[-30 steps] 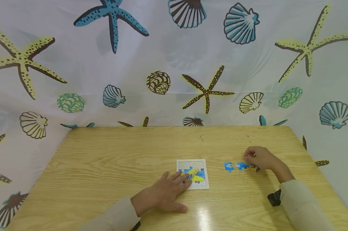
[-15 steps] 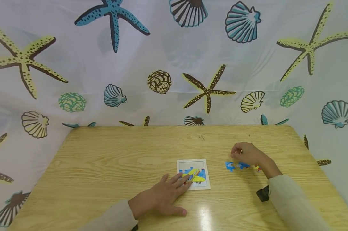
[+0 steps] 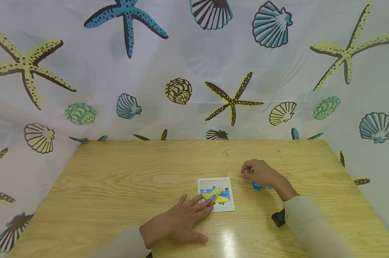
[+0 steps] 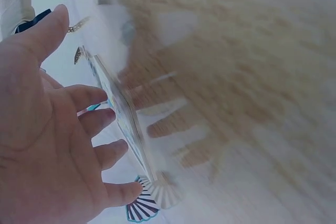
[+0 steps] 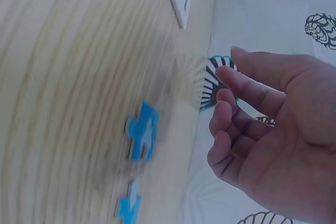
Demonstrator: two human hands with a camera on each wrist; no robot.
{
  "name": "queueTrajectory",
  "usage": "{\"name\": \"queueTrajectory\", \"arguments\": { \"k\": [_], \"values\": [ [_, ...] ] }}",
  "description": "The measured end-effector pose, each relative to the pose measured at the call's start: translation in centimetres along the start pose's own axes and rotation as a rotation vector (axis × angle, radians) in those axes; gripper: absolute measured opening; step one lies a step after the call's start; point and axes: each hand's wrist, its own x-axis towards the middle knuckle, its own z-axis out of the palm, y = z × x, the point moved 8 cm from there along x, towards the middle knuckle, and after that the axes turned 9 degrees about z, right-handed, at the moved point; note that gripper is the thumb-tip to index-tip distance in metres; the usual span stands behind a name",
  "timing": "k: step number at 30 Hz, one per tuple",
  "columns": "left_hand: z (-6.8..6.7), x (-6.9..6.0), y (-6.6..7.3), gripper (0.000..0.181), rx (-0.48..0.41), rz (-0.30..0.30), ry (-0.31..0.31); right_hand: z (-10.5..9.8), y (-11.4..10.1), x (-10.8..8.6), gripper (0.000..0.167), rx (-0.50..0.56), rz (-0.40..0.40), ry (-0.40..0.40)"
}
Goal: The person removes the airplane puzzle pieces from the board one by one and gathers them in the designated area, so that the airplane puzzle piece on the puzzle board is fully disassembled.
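A square jigsaw puzzle [image 3: 226,200] in a white frame shows a yellow airplane on blue; its upper strip is pale and bare of blue. My left hand [image 3: 181,220] lies flat with spread fingers, the fingertips on the puzzle's lower left. In the left wrist view the same hand [image 4: 58,140] touches the board's edge. My right hand [image 3: 260,173] hovers just right of the board, above loose pieces. Seen from the right wrist, its fingers curl loosely and nothing shows between thumb and forefinger. Below it lies a blue puzzle piece [image 5: 143,132], with another blue piece [image 5: 129,205] close by.
A light wooden table [image 3: 123,172] carries everything. Behind it hangs a white curtain [image 3: 168,46] printed with starfish and shells. Part of the loose-piece row is hidden under the right hand and forearm.
My right hand has moved left from the far end of the loose pieces towards the board, now covering part of the row. The left hand has stayed nearly still on the puzzle.
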Motion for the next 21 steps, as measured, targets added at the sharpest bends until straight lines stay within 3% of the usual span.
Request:
{"name": "queueTrajectory", "arguments": {
  "k": [21],
  "values": [
    [0.5, -0.9, -0.1, 0.076, -0.04, -0.01, -0.016, 4.0, -5.1, 0.2, 0.011, -0.043, -0.089, -0.017]
  ]
}}
